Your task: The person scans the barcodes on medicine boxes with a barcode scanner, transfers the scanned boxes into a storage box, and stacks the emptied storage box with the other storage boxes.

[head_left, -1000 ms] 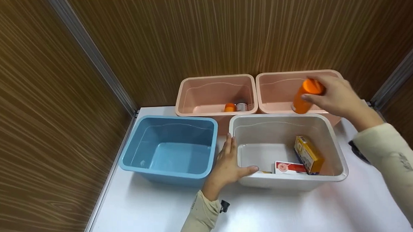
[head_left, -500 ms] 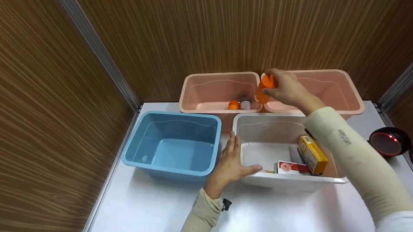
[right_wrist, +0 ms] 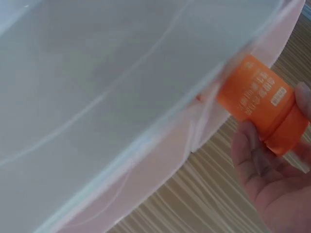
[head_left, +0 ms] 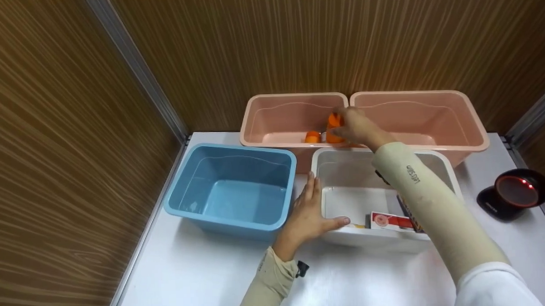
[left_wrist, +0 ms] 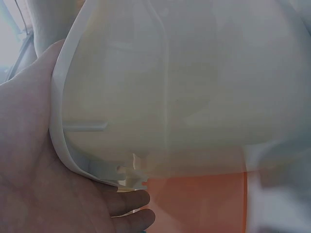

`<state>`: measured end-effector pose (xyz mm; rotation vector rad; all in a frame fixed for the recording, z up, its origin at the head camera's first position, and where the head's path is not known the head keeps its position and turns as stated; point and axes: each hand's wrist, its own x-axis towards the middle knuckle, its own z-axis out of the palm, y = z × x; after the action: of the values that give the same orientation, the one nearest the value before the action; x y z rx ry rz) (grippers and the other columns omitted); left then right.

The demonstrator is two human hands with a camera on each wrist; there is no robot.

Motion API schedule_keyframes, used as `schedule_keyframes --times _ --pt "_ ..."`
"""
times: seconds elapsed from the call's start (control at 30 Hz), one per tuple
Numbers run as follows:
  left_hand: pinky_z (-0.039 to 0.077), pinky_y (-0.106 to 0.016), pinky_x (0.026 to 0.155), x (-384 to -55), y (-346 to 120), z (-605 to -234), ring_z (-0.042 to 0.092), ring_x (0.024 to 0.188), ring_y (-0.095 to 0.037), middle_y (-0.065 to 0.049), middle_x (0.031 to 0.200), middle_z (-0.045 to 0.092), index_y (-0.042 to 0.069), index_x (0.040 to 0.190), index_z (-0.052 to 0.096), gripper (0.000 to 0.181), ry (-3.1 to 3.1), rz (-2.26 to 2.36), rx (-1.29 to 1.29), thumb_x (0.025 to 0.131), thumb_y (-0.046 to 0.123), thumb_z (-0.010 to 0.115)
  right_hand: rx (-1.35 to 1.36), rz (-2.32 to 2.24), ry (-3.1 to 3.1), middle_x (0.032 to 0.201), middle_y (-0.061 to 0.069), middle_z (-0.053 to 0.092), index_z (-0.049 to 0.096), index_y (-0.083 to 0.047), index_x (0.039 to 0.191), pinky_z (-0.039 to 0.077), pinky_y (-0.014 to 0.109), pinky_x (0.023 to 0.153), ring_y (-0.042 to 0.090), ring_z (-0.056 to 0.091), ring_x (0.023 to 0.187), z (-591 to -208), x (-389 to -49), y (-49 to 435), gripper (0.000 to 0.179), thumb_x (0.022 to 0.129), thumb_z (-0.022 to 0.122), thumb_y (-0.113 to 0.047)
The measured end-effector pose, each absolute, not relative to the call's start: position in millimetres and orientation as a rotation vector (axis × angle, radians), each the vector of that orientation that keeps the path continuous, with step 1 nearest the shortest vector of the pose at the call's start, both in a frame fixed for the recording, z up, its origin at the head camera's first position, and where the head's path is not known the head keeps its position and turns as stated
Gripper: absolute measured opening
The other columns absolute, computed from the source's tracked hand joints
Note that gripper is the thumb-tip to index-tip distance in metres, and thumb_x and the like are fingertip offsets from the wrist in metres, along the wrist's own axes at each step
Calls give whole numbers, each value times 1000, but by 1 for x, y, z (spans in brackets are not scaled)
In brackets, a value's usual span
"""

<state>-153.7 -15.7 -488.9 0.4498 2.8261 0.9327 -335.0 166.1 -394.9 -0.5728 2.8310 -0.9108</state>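
Note:
My right hand (head_left: 357, 125) pinches an orange bottle (head_left: 335, 133) over the right part of the left pink bin (head_left: 293, 110). In the right wrist view, fingers and thumb grip this bottle (right_wrist: 260, 94) at its cap end, and white lettering shows on its side. My left hand (head_left: 304, 222) lies against the left front corner of the white bin (head_left: 371, 243), thumb over its rim, other fingers straight along the outside. The left wrist view has the bin rim (left_wrist: 57, 82) against the palm. Another orange-topped container (head_left: 312, 137) lies inside the left pink bin.
Inside the white bin lie a red-and-white box (head_left: 390, 221) and a dark-sided box (head_left: 408, 211) mostly hidden by my right forearm. A blue bin (head_left: 234, 227) stands left, a second pink bin (head_left: 478, 132) back right. A black scanner-like device (head_left: 518, 189) stands at the right.
My right hand has carried the orange bottle leftward from over the right pink bin to the left one and lowered it. My left hand keeps its place on the white bin.

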Motion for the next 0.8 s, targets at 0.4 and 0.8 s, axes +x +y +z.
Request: schedule_keyframes --times 0.4,0.8 --pt "17 -44 110 -152 -13 -490 2 142 -20 4 156 -17 14 152 -1 128 2794 963 454 60 89 49 -529 -653 2862 90 15 55 57 1 106 45 42 70 31 52 78 -415 -335 167 31 87 68 -21" --pt "18 -41 110 -152 -11 -490 5 142 -20 0 157 -14 12 152 -1 128 2829 911 477 62 88 48 -560 -732 2930 93 19 58 55 0 124 47 44 67 31 55 75 -406 -326 180 40 88 63 -16"
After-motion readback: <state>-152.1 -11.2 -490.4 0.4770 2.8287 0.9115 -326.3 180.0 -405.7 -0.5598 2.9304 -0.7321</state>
